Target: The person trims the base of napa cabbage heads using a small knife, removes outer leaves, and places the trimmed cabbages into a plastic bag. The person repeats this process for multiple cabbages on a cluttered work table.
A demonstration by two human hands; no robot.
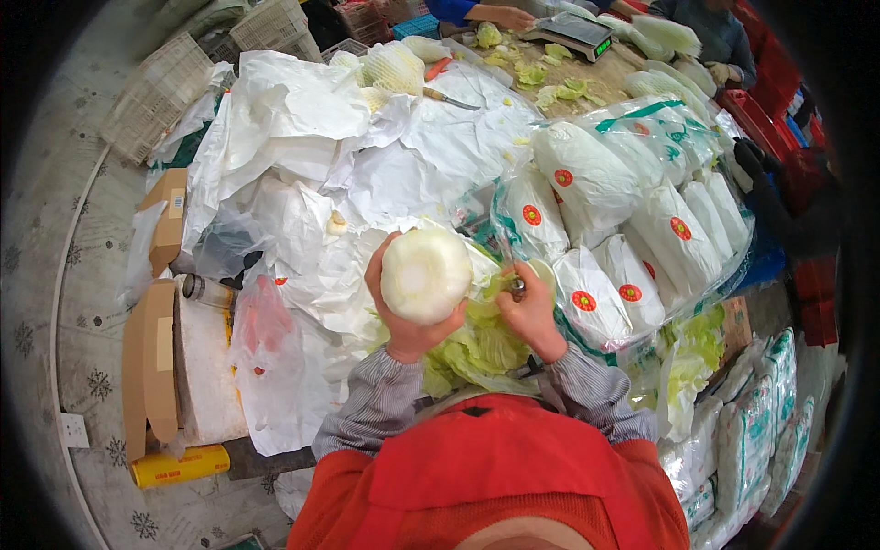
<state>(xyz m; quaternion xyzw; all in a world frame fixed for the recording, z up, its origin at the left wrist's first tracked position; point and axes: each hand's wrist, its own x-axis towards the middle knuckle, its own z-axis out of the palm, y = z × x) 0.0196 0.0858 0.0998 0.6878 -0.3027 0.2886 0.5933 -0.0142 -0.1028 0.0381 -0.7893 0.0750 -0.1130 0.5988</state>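
My left hand (pixel 403 332) is wrapped around a pale napa cabbage (pixel 427 275), its white cut base facing up toward me. Just right of it, my right hand (pixel 532 310) is closed in a fist around a handle with a metal end (pixel 518 286); the rest of that tool is hidden, so its kind is unclear. Loose yellow-green cabbage leaves (pixel 477 346) lie below and between my hands, against my red apron (pixel 477 440). White wrapping paper (pixel 316 302) is spread under and left of the cabbage.
A clear bag of paper-wrapped cabbages (pixel 605 229) lies to my right, and several packed bags (pixel 752 440) are stacked lower right. A knife (pixel 449 97) lies farther back, near a scale (pixel 570 33) and other people. Cardboard (pixel 151 367) and a yellow roll (pixel 181 466) are at left.
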